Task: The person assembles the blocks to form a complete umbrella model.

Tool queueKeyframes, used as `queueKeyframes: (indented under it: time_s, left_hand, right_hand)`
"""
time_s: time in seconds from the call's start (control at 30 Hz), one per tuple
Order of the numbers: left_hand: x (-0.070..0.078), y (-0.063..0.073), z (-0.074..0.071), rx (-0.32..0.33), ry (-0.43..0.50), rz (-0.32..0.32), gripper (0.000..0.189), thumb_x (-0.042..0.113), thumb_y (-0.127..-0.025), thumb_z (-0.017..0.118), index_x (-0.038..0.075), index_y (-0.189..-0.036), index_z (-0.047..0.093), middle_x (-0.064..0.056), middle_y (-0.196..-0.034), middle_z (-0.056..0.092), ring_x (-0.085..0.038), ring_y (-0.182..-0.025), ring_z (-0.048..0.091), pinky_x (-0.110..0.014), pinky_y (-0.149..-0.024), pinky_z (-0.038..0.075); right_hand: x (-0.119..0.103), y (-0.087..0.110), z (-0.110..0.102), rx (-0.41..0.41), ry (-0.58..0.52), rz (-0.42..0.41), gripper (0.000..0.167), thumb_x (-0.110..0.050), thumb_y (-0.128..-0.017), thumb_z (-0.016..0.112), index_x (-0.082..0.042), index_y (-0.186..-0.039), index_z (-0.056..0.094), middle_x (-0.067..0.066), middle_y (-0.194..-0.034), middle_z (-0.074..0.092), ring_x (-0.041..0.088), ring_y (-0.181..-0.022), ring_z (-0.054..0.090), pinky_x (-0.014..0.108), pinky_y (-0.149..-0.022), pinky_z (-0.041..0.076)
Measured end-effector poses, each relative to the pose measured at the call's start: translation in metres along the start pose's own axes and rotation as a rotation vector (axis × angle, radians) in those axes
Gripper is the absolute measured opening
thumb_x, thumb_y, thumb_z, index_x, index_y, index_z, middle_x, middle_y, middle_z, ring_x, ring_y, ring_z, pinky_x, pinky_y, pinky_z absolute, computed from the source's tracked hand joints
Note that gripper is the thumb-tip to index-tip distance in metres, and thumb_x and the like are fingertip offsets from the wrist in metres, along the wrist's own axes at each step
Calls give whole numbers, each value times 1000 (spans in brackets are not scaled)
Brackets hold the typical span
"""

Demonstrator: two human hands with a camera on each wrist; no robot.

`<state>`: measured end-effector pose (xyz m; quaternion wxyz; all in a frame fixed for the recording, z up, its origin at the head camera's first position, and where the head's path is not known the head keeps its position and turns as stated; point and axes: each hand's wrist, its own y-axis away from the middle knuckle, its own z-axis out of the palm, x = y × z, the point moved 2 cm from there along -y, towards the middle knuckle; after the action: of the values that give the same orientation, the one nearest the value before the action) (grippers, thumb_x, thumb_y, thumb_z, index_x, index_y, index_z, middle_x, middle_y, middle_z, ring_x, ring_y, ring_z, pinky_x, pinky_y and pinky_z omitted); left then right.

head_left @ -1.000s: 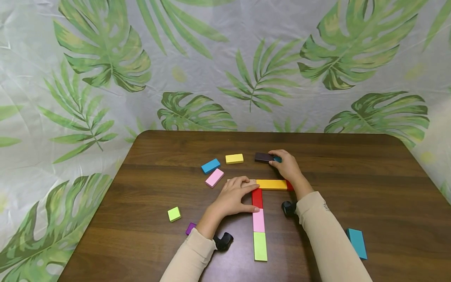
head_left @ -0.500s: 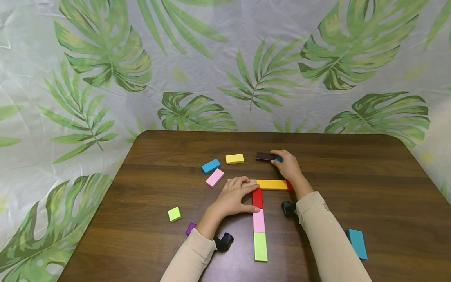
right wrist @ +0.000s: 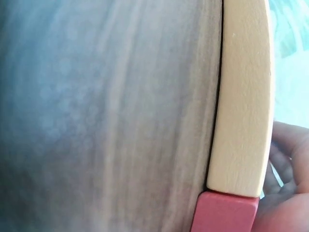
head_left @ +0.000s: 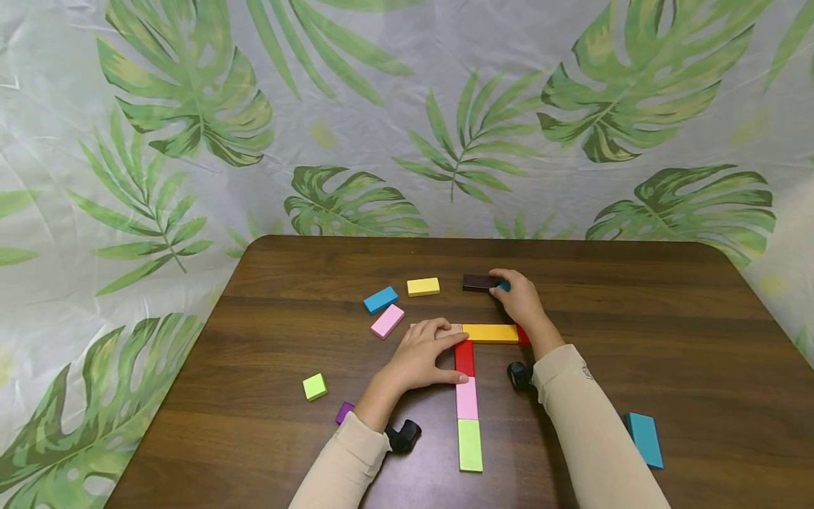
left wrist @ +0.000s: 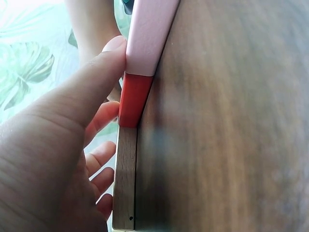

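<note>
Tabletop (head_left: 242, 438) is brown. Spread left fingers (head_left: 453, 340) perhaps steady the pale block (head_left: 454, 328) beneath them; right fingers (head_left: 506, 273) pinch the dark block (head_left: 476, 283).

- A pale grey-white fabric backdrop (head_left: 356, 127), lightly creased, fills the upper part of the head view.
- Its print: green monstera leaves (head_left: 191, 78), feathery palm fronds (head_left: 461, 145), faint yellow blotches (head_left: 323, 133).
- In front, a dark brown wood-grain worktop (head_left: 668, 318) with rounded far corners.
- Soft light leaves a dull sheen on the worktop's near middle; both wrist views show the backdrop washed out.
</note>
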<state>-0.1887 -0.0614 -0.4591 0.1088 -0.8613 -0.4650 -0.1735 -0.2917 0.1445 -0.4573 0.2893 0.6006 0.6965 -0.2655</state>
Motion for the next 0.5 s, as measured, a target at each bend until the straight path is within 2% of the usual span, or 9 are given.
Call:
queueKeyframes:
  time_s: [0.2,0.33,0.5]
  left_hand:
    - [0,0,0,-1,10,-3,69,61,-71,62,34,-132,44,2,-129,37,-20,-124,26,-48,-103,15]
    - [0,0,-1,-3,13,-4,69,61,-71,62,34,-132,44,2,-129,36,-21,-124,26,-49,-102,15]
    - [0,1,-1,-3,19,-2,70,60,-71,62,33,-133,44,2,-129,36,-21,-124,26,-49,-102,15]
  right_hand:
    - [0,1,-5,23,-79,5,39,-10,-90,55,-5,-128,47,19,-131,41,36,-112,41,49,-90,37]
    - [2,2,-11,24,-97,-10,40,-10,-89,56,-4,-128,47,20,-129,43,37,-117,38,51,-93,33]
    - [10,3,-17,12,-95,-3,40,-11,-89,56,-2,-127,47,21,-126,46,37,-114,42,50,-92,34]
